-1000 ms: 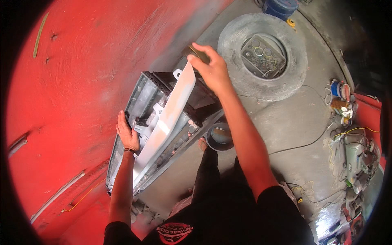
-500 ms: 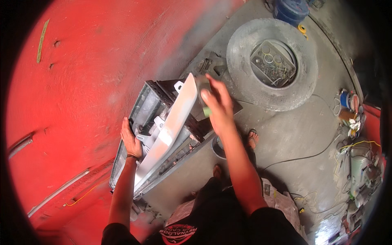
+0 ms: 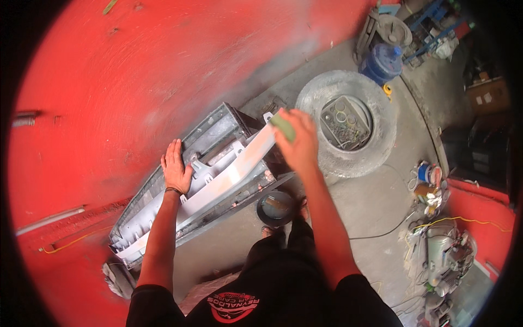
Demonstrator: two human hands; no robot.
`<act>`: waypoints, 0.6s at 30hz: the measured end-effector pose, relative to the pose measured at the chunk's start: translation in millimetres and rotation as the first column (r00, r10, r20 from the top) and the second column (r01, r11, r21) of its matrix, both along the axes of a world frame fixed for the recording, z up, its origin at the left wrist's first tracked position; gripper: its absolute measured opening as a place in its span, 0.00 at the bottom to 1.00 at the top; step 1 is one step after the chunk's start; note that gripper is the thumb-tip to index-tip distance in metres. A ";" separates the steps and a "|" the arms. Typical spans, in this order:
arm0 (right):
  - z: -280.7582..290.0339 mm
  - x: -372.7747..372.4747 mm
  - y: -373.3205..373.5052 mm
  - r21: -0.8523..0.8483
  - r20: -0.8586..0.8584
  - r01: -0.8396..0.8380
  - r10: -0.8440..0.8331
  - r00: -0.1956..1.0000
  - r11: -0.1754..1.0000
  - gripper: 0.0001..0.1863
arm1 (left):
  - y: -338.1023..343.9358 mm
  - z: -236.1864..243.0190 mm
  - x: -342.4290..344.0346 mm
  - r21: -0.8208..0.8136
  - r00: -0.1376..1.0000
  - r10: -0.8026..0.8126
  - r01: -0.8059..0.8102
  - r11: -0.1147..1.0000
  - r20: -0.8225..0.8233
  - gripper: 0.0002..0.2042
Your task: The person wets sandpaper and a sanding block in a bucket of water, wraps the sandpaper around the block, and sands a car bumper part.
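A long, curved car trim piece (image 3: 235, 173), white with worn pinkish patches and bracket tabs along its far side, lies slantwise on a grey, dusty trough-like support (image 3: 213, 131). My left hand (image 3: 176, 170) rests with fingers stretched out by the far edge of the piece and the support, holding nothing. In my right hand (image 3: 303, 146) is a green sanding pad (image 3: 283, 127), pressed on or close against the upper right end of the trim piece. Some of my right fingers are blurred and partly hidden behind the pad.
Beyond my right hand a dusty tyre (image 3: 376, 155) lies flat, with a tray of small parts (image 3: 348, 128) inside its ring. A dark bucket (image 3: 277, 209) stands below the support. A red wall (image 3: 136, 82) rises behind; a blue water jug (image 3: 383, 64) and a compressor (image 3: 444, 248) stand farther off.
The view has swung, showing more of the trim piece's lower left end and the bucket. My right hand has shifted with the pad, whose green face now shows. My left hand stays by the piece.
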State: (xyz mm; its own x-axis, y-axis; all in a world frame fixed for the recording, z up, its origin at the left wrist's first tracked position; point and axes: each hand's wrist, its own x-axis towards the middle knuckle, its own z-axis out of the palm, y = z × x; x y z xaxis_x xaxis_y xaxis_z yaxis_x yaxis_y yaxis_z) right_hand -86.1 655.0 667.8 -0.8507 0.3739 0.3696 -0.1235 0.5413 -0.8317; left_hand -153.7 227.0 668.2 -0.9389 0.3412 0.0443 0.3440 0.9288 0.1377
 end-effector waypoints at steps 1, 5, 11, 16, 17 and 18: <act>-8.6 -15.2 16.3 0.085 -0.013 0.069 -0.068 0.998 0.994 0.26 | 3.8 -3.5 -2.0 0.008 1.000 -0.011 0.011 1.000 -0.001 0.46; -1.5 -28.9 30.6 0.249 0.119 0.046 -0.078 0.990 0.967 0.25 | 2.6 -2.4 1.5 -0.001 1.000 0.018 -0.018 1.000 -0.014 0.47; 43.1 -56.2 40.3 0.478 0.284 -0.144 0.002 0.959 0.866 0.25 | 5.8 0.7 0.8 -0.016 0.998 0.053 -0.053 0.998 -0.016 0.46; 43.4 -70.1 48.8 0.509 0.329 -0.231 0.060 0.943 0.829 0.25 | 3.2 -1.4 -0.5 -0.005 0.998 0.037 -0.038 0.999 -0.047 0.46; 46.9 -65.3 43.7 0.486 0.335 -0.274 0.112 0.936 0.830 0.24 | 5.7 0.1 0.8 -0.014 0.998 0.048 -0.048 0.999 -0.032 0.46; 47.8 -63.1 40.0 0.461 0.339 -0.315 0.163 0.926 0.829 0.24 | 6.3 0.5 1.2 -0.026 0.998 0.057 -0.057 0.998 -0.018 0.46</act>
